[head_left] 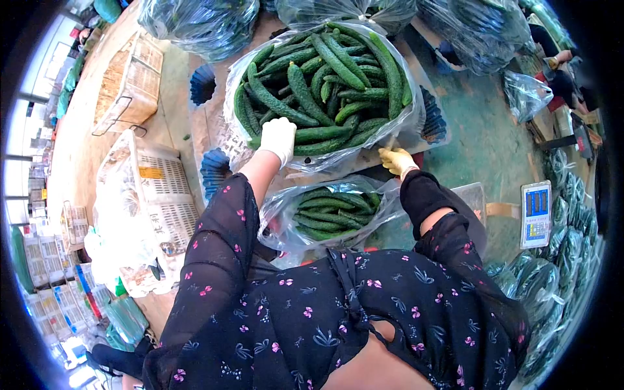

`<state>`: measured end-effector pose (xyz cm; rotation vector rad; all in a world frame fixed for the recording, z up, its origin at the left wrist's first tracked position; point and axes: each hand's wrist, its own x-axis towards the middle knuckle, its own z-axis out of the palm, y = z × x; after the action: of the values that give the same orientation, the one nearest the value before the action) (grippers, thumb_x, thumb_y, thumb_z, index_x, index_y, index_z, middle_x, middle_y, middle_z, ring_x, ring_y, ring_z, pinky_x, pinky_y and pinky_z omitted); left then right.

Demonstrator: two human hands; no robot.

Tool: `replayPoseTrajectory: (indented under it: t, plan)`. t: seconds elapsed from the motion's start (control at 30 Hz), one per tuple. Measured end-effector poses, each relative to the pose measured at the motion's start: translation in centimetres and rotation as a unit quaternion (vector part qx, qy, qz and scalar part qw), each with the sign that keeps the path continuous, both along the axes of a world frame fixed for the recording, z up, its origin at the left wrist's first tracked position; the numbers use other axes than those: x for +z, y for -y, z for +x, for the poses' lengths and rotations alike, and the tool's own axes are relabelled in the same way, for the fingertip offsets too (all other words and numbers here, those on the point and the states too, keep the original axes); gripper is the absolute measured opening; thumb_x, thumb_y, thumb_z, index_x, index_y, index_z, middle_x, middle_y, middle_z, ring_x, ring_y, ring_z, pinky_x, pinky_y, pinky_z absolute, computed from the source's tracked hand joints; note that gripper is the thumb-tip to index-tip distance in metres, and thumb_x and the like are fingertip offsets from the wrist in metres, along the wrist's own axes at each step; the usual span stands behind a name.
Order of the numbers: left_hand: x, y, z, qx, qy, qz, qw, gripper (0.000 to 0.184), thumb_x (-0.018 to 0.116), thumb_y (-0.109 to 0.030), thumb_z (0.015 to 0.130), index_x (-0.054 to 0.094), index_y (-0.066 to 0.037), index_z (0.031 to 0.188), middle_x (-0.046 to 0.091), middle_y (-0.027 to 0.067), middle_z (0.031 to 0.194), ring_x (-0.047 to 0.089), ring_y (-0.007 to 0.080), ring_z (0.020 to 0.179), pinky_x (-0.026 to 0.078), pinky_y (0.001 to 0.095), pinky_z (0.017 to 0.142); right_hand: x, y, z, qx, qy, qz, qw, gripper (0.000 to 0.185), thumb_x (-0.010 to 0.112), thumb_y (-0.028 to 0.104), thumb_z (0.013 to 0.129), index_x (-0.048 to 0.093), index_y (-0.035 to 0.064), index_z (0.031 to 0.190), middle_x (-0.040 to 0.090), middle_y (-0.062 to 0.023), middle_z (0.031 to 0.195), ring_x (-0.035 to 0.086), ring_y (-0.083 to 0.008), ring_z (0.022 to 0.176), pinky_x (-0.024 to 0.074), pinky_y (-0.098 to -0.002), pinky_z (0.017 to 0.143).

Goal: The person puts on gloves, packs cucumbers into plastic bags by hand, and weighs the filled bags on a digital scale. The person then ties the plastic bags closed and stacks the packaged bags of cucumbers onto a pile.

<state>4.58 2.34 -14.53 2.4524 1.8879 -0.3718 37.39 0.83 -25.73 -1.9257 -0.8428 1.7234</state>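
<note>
A large clear plastic bag (413, 120), spread wide open, holds a heap of long green cucumbers (338, 62). My left hand (278, 140), in a white glove, is closed over the end of a cucumber at the bag's near left edge. At the near right edge, my right hand (396, 160), in a yellowish glove, has its fingers bent against the plastic rim; what they hold is too small to make out. Closer to my body lies a smaller open clear bag (273, 224) with several cucumbers (331, 211) inside.
White plastic crates (162, 195) stand on the left. Filled clear bags (478, 29) lie beyond the big bag, and more (552, 279) are piled at the right. A digital scale display (536, 214) is at the right. Part of another person (559, 62) shows at the upper right.
</note>
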Motion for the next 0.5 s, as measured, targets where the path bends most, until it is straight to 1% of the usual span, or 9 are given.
replayPoseTrajectory:
  t: [0.03, 0.07, 0.13, 0.27, 0.3, 0.33, 0.37, 0.43, 0.5]
  plan:
    - [-0.1, -0.2, -0.4, 0.0, 0.0, 0.001, 1.0, 0.024, 0.067, -0.01, 0.063, 0.062, -0.008, 0.086, 0.059, 0.0126, 0.09, 0.058, 0.0295, 0.089, 0.047, 0.0404, 0.077, -0.9, -0.2, 0.3, 0.06, 0.082, 0.008, 0.995, 0.038, 0.068, 0.036, 0.075, 0.063, 0.0012, 0.09, 0.063, -0.0094, 0.075, 0.059, -0.0204, 0.069, 0.0452, -0.0321, 0.063]
    - [-0.4, -0.2, -1.2, -0.002, 0.043, 0.012, 0.999, 0.022, 0.066, -0.009, 0.064, 0.062, -0.008, 0.086, 0.06, 0.0135, 0.089, 0.059, 0.0305, 0.087, 0.048, 0.0406, 0.076, -0.7, -0.7, 0.6, 0.059, 0.082, 0.009, 0.995, 0.038, 0.068, 0.036, 0.075, 0.063, 0.0012, 0.09, 0.063, -0.0094, 0.075, 0.059, -0.0204, 0.069, 0.0452, -0.0321, 0.063]
    - [0.0, 0.0, -2.2, -0.014, 0.074, 0.004, 0.997, 0.022, 0.065, -0.01, 0.066, 0.061, -0.008, 0.087, 0.061, 0.0157, 0.084, 0.061, 0.0327, 0.084, 0.049, 0.041, 0.075, 1.4, -1.1, 0.6, 0.272, 0.213, 0.004, 0.938, 0.044, 0.068, 0.038, 0.074, 0.064, -0.0023, 0.091, 0.064, -0.0128, 0.082, 0.06, -0.0214, 0.074, 0.0459, -0.0345, 0.067]
    - [3.5, 1.7, -3.5, 0.003, 0.079, 0.068, 0.995, 0.029, 0.068, -0.014, 0.064, 0.059, -0.007, 0.09, 0.061, 0.0158, 0.083, 0.06, 0.034, 0.082, 0.048, 0.042, 0.074, 6.3, -0.7, 0.8, 0.374, 0.235, 0.103, 0.891, 0.045, 0.068, 0.037, 0.073, 0.065, -0.0027, 0.094, 0.066, -0.0144, 0.086, 0.062, -0.0241, 0.077, 0.0468, -0.0328, 0.072]
    - [3.7, 2.3, -4.1, -0.001, 0.121, 0.107, 0.987, 0.03, 0.07, -0.012, 0.062, 0.057, -0.006, 0.089, 0.059, 0.0158, 0.083, 0.058, 0.0343, 0.082, 0.047, 0.0422, 0.074, 10.5, 0.2, -0.2, 0.393, 0.205, 0.095, 0.891, 0.043, 0.065, 0.038, 0.077, 0.065, 0.0, 0.096, 0.067, -0.0139, 0.089, 0.063, -0.0238, 0.082, 0.0475, -0.0337, 0.075]
    - [4.6, 3.2, -4.1, -0.001, 0.12, 0.111, 0.987, 0.03, 0.07, -0.012, 0.062, 0.057, -0.006, 0.089, 0.059, 0.0158, 0.083, 0.058, 0.0343, 0.082, 0.047, 0.0422, 0.074, 11.4, 0.9, -0.8, 0.393, 0.205, 0.1, 0.891, 0.043, 0.065, 0.038, 0.077, 0.065, 0.0, 0.096, 0.067, -0.0139, 0.089, 0.063, -0.0238, 0.082, 0.0475, -0.0337, 0.075]
    - [6.0, 4.3, -3.8, -0.017, 0.186, 0.146, 0.971, 0.031, 0.07, -0.01, 0.062, 0.056, -0.006, 0.088, 0.058, 0.0156, 0.083, 0.058, 0.0344, 0.082, 0.047, 0.0422, 0.074, 12.0, 1.4, -1.4, 0.355, 0.078, 0.086, 0.928, 0.044, 0.063, 0.04, 0.08, 0.064, 0.0015, 0.101, 0.066, -0.0139, 0.092, 0.062, -0.0243, 0.087, 0.048, -0.0343, 0.076]
    - [9.6, 7.0, -2.5, -0.059, 0.279, 0.188, 0.94, 0.032, 0.07, -0.005, 0.059, 0.053, -0.005, 0.086, 0.056, 0.0153, 0.081, 0.056, 0.0355, 0.08, 0.045, 0.0431, 0.071, 13.6, 2.2, -3.1, 0.264, -0.178, 0.023, 0.948, 0.047, 0.058, 0.042, 0.085, 0.058, 0.0038, 0.113, 0.065, -0.0136, 0.101, 0.061, -0.0251, 0.096, 0.0495, -0.0356, 0.078]
    - [10.7, 8.6, -1.4, -0.123, 0.275, 0.215, 0.929, 0.031, 0.071, -0.007, 0.057, 0.054, -0.007, 0.083, 0.055, 0.0126, 0.076, 0.055, 0.0347, 0.074, 0.044, 0.0425, 0.064, 16.9, 4.0, -5.7, 0.195, -0.414, -0.032, 0.888, 0.053, 0.055, 0.043, 0.088, 0.051, 0.0036, 0.122, 0.061, -0.0137, 0.11, 0.06, -0.025, 0.101, 0.0515, -0.0341, 0.077]
